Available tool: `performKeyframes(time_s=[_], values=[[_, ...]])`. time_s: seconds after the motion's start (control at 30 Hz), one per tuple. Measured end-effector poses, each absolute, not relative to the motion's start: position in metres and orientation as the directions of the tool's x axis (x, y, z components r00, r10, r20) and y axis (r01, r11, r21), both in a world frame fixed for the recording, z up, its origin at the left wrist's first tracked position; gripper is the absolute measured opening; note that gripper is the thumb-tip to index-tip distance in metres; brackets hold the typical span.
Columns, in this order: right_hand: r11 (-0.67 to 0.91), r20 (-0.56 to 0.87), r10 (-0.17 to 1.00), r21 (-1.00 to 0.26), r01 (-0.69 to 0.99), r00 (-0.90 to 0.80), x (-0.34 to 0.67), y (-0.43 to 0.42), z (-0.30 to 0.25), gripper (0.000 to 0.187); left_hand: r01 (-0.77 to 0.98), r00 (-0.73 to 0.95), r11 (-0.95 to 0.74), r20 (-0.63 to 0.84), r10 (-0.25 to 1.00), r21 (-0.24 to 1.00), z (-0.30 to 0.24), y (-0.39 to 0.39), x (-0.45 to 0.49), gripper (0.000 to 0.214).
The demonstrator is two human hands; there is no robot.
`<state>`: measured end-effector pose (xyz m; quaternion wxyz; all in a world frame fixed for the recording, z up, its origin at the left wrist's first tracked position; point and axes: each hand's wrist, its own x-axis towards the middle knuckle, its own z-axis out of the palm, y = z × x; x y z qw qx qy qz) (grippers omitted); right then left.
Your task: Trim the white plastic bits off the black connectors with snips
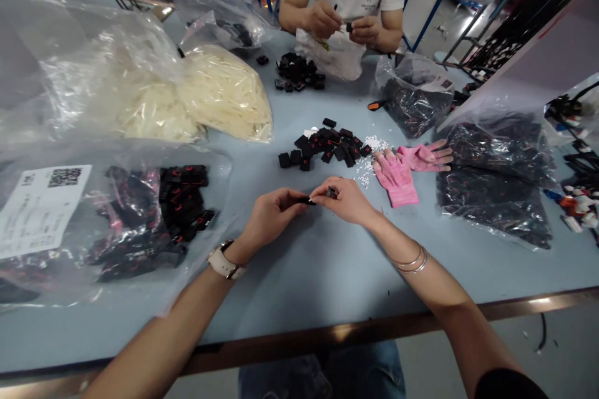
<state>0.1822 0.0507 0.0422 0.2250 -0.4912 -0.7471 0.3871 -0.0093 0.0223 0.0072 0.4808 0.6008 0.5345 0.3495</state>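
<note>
My left hand (274, 215), with a watch at the wrist, is closed on a small black plastic part (306, 201), perhaps a connector housing. Fingertips of my right hand (344, 199) meet the end of that part and pinch a tiny white piece (311, 199). A dark item (332, 191) shows at the right fingers; whether it is a ring or another part I cannot tell. Just beyond both hands lies a loose heap of black plastic parts (327, 142), some with red inside. Tiny white pieces (365, 171) are scattered to its right.
Pink gloves (397, 184) lie right of the white pieces. Bags of black parts (496, 181) stand at the right; another bag (140, 218) and a bag of cream-coloured pieces (224, 90) fill the left. Across the table (299, 274), a co-worker (346, 0) handles small parts.
</note>
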Motion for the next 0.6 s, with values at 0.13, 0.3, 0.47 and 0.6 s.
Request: performKeyframes(time_s=[0.13,0.3,0.47,0.6], values=[[0.207,-0.03,0.916,-0.819,0.536,-0.399,0.1819,0.0502,0.039,0.012,0.254,0.185,0.032,-0.081,0.979,0.967,0.0061,0.0225,-0.009,0.027],[0.174,-0.042,0.923,-0.839,0.515,-0.382,0.1806,0.0495,0.0373,0.011,0.265,0.161,0.015,-0.059,0.985,0.964,0.0052,0.0222,-0.009,0.027],[0.174,-0.05,0.921,-0.834,0.523,-0.386,0.1814,0.0499,0.037,0.012,0.255,0.158,0.016,-0.058,0.986,0.967,0.004,0.0221,-0.009,0.026],[0.207,-0.027,0.926,-0.796,0.568,-0.376,0.1808,0.0487,0.0408,0.011,0.223,0.151,0.015,-0.05,0.987,0.975,0.0038,0.0212,-0.0083,0.025]])
